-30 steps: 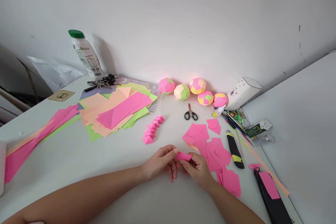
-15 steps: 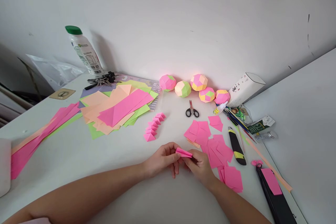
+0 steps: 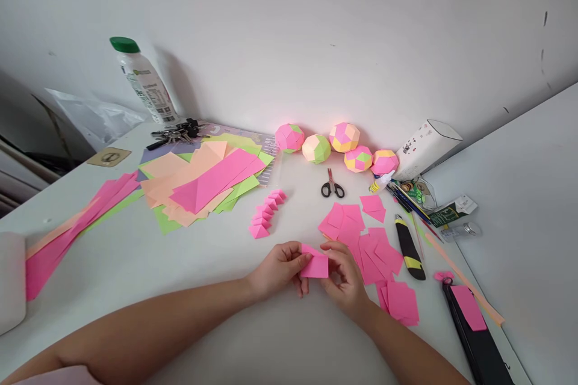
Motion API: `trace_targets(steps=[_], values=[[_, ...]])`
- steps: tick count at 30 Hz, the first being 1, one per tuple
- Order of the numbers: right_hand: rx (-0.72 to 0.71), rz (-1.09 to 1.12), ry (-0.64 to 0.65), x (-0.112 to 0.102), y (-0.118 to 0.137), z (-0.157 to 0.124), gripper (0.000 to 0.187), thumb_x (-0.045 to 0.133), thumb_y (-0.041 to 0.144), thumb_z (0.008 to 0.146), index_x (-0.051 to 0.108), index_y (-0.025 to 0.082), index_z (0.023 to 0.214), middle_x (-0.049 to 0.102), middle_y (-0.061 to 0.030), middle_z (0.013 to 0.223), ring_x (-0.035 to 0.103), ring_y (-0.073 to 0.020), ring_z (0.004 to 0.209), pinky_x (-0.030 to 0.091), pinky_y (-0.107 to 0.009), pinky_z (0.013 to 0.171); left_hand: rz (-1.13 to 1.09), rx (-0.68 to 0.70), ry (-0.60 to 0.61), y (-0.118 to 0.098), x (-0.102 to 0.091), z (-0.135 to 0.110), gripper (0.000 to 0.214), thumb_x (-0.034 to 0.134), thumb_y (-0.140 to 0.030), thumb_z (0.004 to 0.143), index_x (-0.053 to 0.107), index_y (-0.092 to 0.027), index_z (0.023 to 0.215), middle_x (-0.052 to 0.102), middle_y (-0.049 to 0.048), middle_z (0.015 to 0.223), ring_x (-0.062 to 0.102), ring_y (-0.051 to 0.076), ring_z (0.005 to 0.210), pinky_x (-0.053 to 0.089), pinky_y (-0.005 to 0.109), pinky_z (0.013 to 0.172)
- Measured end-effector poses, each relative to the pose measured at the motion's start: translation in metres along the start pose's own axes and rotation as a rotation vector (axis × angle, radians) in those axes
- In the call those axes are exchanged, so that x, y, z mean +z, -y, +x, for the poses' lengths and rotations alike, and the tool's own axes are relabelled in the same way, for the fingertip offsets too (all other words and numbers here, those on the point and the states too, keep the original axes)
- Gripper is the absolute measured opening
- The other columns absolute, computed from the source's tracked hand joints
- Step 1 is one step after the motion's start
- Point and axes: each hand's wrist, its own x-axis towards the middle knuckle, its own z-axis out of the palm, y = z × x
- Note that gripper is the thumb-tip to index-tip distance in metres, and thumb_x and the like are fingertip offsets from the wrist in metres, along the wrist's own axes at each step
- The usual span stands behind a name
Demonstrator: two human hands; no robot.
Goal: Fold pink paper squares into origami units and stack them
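My left hand [image 3: 285,266] pinches a small pink paper square [image 3: 315,266] at its left side, thumb on top. A crease runs across the paper, and its upper part tilts back. At the paper's right edge is my right hand [image 3: 345,277], with thumb and fingers apart; its fingertips are close to or touching the edge. Beyond my hands stands a slanting row of folded pink paper pieces [image 3: 267,214]. Flat pink paper squares [image 3: 378,255] lie in loose piles beside my right hand.
Scissors [image 3: 333,189] and several paper balls [image 3: 316,149] lie toward the wall. A box cutter [image 3: 410,249] is at right. Coloured sheets [image 3: 212,183], keys [image 3: 180,131] and a green-capped bottle [image 3: 147,85] occupy the left. A white box [image 3: 427,147] leans at back right.
The pink paper, folded narrow between both hands before, is now opened out nearly flat. My right fingers have spread apart at its edge, while my left hand keeps its hold.
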Motion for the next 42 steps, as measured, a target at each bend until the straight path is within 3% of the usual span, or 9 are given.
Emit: trace_targets(steps=[6, 10, 12, 18, 24, 29, 33, 37, 42], values=[[-0.074, 0.039, -0.012, -0.002, 0.004, 0.003, 0.046, 0.054, 0.007, 0.079, 0.045, 0.03, 0.118, 0.045, -0.0103, 0.116, 0.059, -0.0164, 0.082, 0.053, -0.026, 0.055, 0.137, 0.081, -0.036, -0.003, -0.004, -0.001, 0.036, 0.051, -0.051, 0.08, 0.052, -0.015, 0.081, 0.061, -0.0005, 0.056, 0.057, 0.012, 0.047, 0.046, 0.025, 0.048], [-0.112, -0.043, 0.027, -0.002, 0.004, 0.004, 0.028, 0.057, 0.011, 0.08, 0.059, 0.026, 0.104, 0.049, -0.0095, 0.111, 0.058, -0.0168, 0.081, 0.053, -0.025, 0.055, 0.403, 0.218, -0.133, 0.0, -0.013, 0.002, 0.036, 0.049, -0.047, 0.083, 0.052, -0.014, 0.07, 0.053, -0.0034, 0.057, 0.047, 0.008, 0.051, 0.036, 0.019, 0.047], [-0.113, -0.049, 0.029, -0.002, 0.004, 0.005, 0.022, 0.058, 0.014, 0.081, 0.062, 0.025, 0.1, 0.053, -0.0091, 0.106, 0.058, -0.0156, 0.076, 0.053, -0.025, 0.055, 0.433, 0.215, -0.143, 0.001, -0.017, 0.003, 0.037, 0.048, -0.047, 0.084, 0.049, -0.014, 0.066, 0.047, -0.005, 0.054, 0.042, 0.006, 0.049, 0.032, 0.019, 0.045], [-0.089, -0.055, 0.009, -0.002, 0.008, 0.009, 0.012, 0.06, 0.019, 0.082, 0.066, 0.023, 0.091, 0.061, -0.0068, 0.086, 0.06, -0.0176, 0.074, 0.052, -0.028, 0.055, 0.279, 0.122, 0.05, -0.005, -0.017, 0.003, 0.033, 0.045, -0.045, 0.086, 0.052, -0.015, 0.076, 0.061, 0.0013, 0.068, 0.06, 0.013, 0.061, 0.047, 0.026, 0.06], [0.041, 0.029, -0.041, -0.004, 0.011, 0.008, 0.007, 0.062, 0.016, 0.079, 0.067, 0.021, 0.08, 0.063, -0.0063, 0.085, 0.061, -0.0164, 0.07, 0.052, -0.026, 0.052, 0.329, 0.093, 0.188, -0.007, -0.016, 0.0, 0.033, 0.042, -0.042, 0.088, 0.057, -0.015, 0.081, 0.061, 0.0028, 0.073, 0.057, 0.012, 0.066, 0.048, 0.025, 0.063], [0.159, 0.12, -0.073, -0.004, 0.009, 0.007, 0.009, 0.061, 0.013, 0.079, 0.066, 0.02, 0.076, 0.063, -0.0051, 0.078, 0.06, -0.0151, 0.064, 0.052, -0.027, 0.051, 0.323, 0.088, 0.212, -0.011, -0.013, -0.002, 0.034, 0.04, -0.042, 0.089, 0.059, -0.014, 0.091, 0.061, 0.0039, 0.079, 0.056, 0.012, 0.067, 0.047, 0.025, 0.064], [0.185, 0.162, -0.088, -0.003, 0.01, 0.008, 0.009, 0.061, 0.014, 0.079, 0.066, 0.02, 0.076, 0.063, -0.0063, 0.084, 0.061, -0.0147, 0.065, 0.055, -0.027, 0.052, 0.289, 0.057, 0.21, -0.011, -0.011, -0.003, 0.032, 0.054, -0.039, 0.082, 0.058, -0.014, 0.101, 0.062, 0.0048, 0.083, 0.055, 0.012, 0.069, 0.046, 0.025, 0.064], [0.162, 0.122, -0.109, -0.002, 0.011, 0.009, 0.008, 0.063, 0.014, 0.078, 0.067, 0.02, 0.075, 0.065, -0.0063, 0.082, 0.063, -0.0169, 0.072, 0.056, -0.028, 0.056, 0.277, 0.024, 0.153, -0.006, -0.01, -0.001, 0.029, 0.053, -0.038, 0.083, 0.059, -0.014, 0.096, 0.061, 0.0039, 0.079, 0.056, 0.012, 0.067, 0.045, 0.023, 0.06], [0.227, 0.238, -0.068, -0.001, 0.012, 0.008, 0.009, 0.058, 0.015, 0.082, 0.065, 0.021, 0.079, 0.067, -0.0064, 0.087, 0.061, -0.0138, 0.06, 0.056, -0.03, 0.054, 0.271, 0.034, 0.143, -0.004, -0.01, -0.001, 0.025, 0.05, -0.036, 0.084, 0.06, -0.016, 0.092, 0.062, 0.0028, 0.079, 0.056, 0.011, 0.064, 0.044, 0.022, 0.057]])
